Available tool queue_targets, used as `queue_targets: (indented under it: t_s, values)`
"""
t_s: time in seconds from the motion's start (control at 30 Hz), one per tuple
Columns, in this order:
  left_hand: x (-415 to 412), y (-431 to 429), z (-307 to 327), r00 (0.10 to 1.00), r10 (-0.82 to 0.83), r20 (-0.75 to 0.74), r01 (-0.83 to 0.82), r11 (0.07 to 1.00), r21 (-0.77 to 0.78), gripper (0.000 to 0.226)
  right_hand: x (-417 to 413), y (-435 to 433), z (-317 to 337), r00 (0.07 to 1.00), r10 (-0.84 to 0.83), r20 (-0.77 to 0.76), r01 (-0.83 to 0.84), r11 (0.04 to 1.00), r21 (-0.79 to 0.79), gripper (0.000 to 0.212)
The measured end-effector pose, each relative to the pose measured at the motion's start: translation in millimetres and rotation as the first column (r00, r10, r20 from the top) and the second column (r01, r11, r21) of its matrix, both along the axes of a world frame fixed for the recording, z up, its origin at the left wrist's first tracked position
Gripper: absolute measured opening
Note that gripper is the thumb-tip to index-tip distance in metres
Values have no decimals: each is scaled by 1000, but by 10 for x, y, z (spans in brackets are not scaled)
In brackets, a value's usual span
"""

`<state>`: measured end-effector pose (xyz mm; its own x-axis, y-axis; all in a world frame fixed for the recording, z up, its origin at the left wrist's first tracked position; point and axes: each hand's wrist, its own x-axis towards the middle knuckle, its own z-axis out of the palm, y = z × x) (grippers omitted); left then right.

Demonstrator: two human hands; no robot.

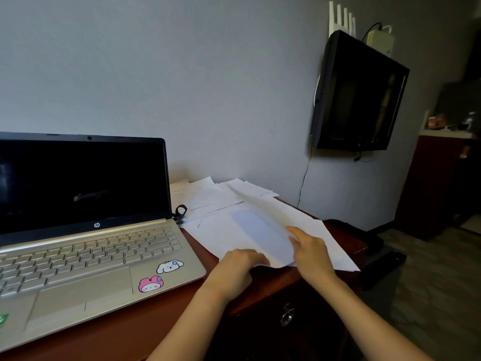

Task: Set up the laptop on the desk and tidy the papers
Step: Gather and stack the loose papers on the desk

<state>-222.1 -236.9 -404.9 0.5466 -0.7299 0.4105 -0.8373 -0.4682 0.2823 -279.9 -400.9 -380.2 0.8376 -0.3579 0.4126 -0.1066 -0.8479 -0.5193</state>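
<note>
A gold laptop stands open on the reddish wooden desk at the left, its screen dark, two cartoon stickers on its palm rest. White papers lie spread in a loose pile to its right. My left hand has its fingers curled over the near edge of the front sheets. My right hand holds a lifted, blurred sheet that slants up from the pile.
A small black ring-shaped clip lies between the laptop and the papers. A dark TV hangs on the wall at the right. The desk's right edge drops to a drawer pull. A black bag sits beyond.
</note>
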Motion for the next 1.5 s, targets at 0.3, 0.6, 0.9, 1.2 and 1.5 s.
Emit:
queue_targets:
  t_s: [0.3,0.6,0.9,1.2,1.5]
  values:
    - [-30,48,-40,966,229,118,-168,908,-384,62,8,326,-47,978,210,4,-196,903,383,41]
    - [-138,119,8,927,366,-89,-376,890,-259,32,-176,86,15,959,-184,-215,282,683,674,55]
    - [-320,161,22,992,34,-119,-57,978,-202,15,-336,108,-38,982,164,-91,46,260,965,27]
    - [-299,195,77,878,-33,-478,-125,947,-297,37,-261,-175,-95,946,-321,42,114,452,884,25]
    - [85,112,484,845,207,-493,-497,642,-583,57,-279,-633,186,924,-346,165,34,504,863,35]
